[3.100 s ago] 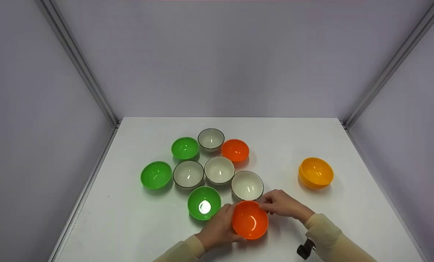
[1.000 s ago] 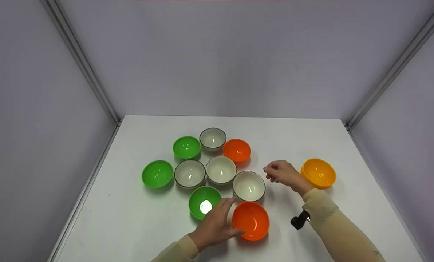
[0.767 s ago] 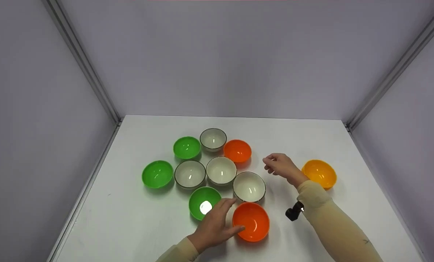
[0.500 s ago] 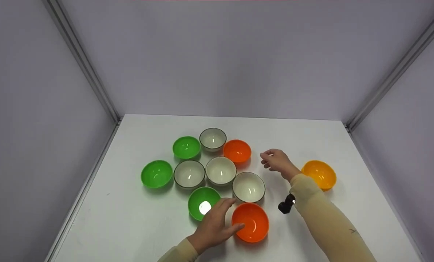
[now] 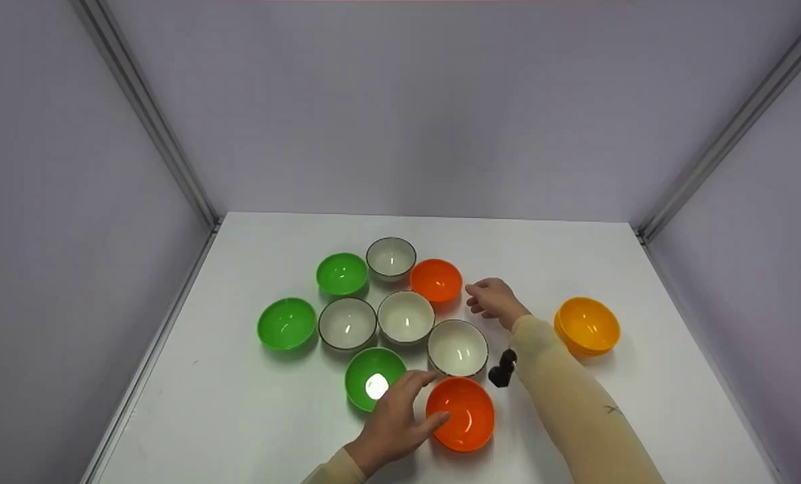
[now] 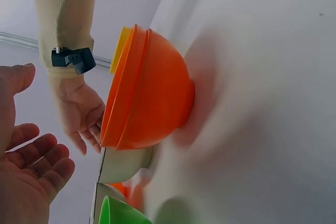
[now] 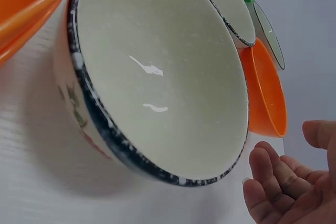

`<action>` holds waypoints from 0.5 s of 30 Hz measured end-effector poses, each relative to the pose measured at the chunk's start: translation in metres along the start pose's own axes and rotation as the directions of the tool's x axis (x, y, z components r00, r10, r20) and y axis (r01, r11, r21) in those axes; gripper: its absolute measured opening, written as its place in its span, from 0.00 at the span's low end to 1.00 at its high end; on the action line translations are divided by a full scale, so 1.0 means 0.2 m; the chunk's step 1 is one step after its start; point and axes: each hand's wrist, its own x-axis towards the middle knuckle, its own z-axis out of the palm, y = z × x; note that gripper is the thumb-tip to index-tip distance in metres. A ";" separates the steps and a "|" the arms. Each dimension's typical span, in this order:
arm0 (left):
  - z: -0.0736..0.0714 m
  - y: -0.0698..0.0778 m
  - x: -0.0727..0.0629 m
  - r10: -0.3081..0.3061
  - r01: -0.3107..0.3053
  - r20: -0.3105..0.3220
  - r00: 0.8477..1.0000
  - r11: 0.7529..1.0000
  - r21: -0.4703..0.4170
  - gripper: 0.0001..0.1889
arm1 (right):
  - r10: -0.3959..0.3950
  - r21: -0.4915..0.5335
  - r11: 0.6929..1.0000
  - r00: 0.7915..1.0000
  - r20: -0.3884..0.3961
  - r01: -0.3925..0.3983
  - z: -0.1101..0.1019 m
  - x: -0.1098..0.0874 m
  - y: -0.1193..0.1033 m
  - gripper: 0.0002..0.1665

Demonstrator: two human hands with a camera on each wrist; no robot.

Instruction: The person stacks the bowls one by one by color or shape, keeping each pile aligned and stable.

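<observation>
My left hand (image 5: 395, 423) hovers with spread fingers at the left of the front orange bowl (image 5: 468, 420), its thumb over the rim. In the left wrist view that orange bowl (image 6: 157, 87) shows two rims, one nested in the other. Loosely curled and holding nothing, my right hand (image 5: 494, 299) is just right of the rear orange bowl (image 5: 436, 281). The right wrist view shows the fingers of this hand (image 7: 289, 182) apart from that orange bowl (image 7: 265, 93), with a dark-rimmed white bowl (image 7: 168, 77) close by.
Several white bowls (image 5: 457, 348) stand close together mid-table. Around them are a front green bowl (image 5: 373, 376), a left green bowl (image 5: 287, 324) and a back green bowl (image 5: 342, 274). A yellow bowl stack (image 5: 585, 326) stands at the right, beyond the right sleeve (image 5: 568, 396).
My right hand has left the front orange bowl, moved toward the back, then left toward the rear orange bowl. My left hand has loosened its hold on the front orange bowl.
</observation>
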 end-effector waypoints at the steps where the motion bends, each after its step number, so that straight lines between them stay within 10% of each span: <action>1: 0.00 0.00 0.00 0.002 -0.002 0.000 1.000 1.000 -0.003 0.29 | 0.004 0.000 1.000 1.000 0.000 -0.004 0.01 0.00 0.00 0.29; 15: 0.02 0.00 0.00 0.011 -0.010 0.004 1.000 0.998 -0.055 0.29 | 0.011 0.091 0.996 0.997 0.070 -0.018 0.13 0.03 0.01 0.34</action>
